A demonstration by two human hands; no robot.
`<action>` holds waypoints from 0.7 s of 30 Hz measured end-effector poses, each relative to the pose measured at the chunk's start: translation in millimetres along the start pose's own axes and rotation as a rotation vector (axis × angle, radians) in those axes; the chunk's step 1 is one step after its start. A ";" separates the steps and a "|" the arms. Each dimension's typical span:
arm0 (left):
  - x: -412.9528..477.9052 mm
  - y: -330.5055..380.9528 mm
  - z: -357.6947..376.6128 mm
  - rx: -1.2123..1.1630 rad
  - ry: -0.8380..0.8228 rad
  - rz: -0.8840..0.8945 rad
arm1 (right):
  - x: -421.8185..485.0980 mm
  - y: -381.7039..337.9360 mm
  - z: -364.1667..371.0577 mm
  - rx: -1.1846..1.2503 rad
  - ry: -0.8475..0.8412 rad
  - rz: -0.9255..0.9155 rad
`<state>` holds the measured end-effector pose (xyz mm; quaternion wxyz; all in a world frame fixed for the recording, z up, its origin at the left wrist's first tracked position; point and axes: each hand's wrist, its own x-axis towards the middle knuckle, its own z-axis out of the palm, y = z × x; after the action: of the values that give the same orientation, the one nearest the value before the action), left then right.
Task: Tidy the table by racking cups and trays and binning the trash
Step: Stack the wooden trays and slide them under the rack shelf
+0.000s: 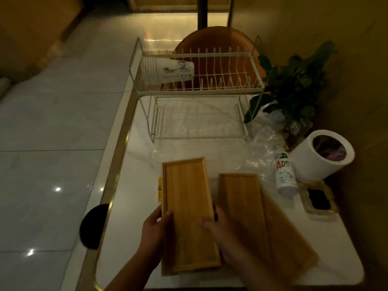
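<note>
I hold a long wooden tray (pixel 186 208) above the near part of the white table (pixel 134 206). My left hand (pixel 154 232) grips its left edge and my right hand (pixel 218 229) grips its right edge. More wooden trays (pixel 258 217) lie flat just to the right. A white two-tier dish rack (pixel 201 91) stands at the far end, with a paper cup (pixel 168 72) lying on its side in the upper tier. The white bin (pixel 321 154) with a purple liner sits tilted at the right edge.
Crumpled clear plastic (pixel 264 143) and a small white bottle (pixel 285 177) lie between the rack and the bin. A potted plant (pixel 294 85) stands far right, and a glass dish with dark contents (pixel 318 199) sits near it. An orange chair (pixel 216 38) is behind the rack.
</note>
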<state>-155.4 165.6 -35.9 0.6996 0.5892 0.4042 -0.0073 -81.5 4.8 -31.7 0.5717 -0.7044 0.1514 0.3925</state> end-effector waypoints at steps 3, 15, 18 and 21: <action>-9.5 -14.4 -32.9 0.006 -0.003 -0.048 | -9.8 27.8 30.8 0.043 0.059 0.010; -40.8 -51.3 -95.2 0.128 -0.130 -0.207 | -57.0 97.2 67.5 0.025 0.184 0.141; -39.9 -52.7 -94.4 0.144 -0.121 -0.190 | -48.9 94.6 67.6 0.010 0.154 0.153; -31.6 -50.0 -89.9 0.099 -0.117 -0.194 | -35.7 82.2 66.5 -0.030 0.127 0.128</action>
<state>-251.1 210.2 -56.7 0.6879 0.5798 0.4170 -0.1290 -184.3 33.1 -64.7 0.5241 -0.7252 0.2259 0.3851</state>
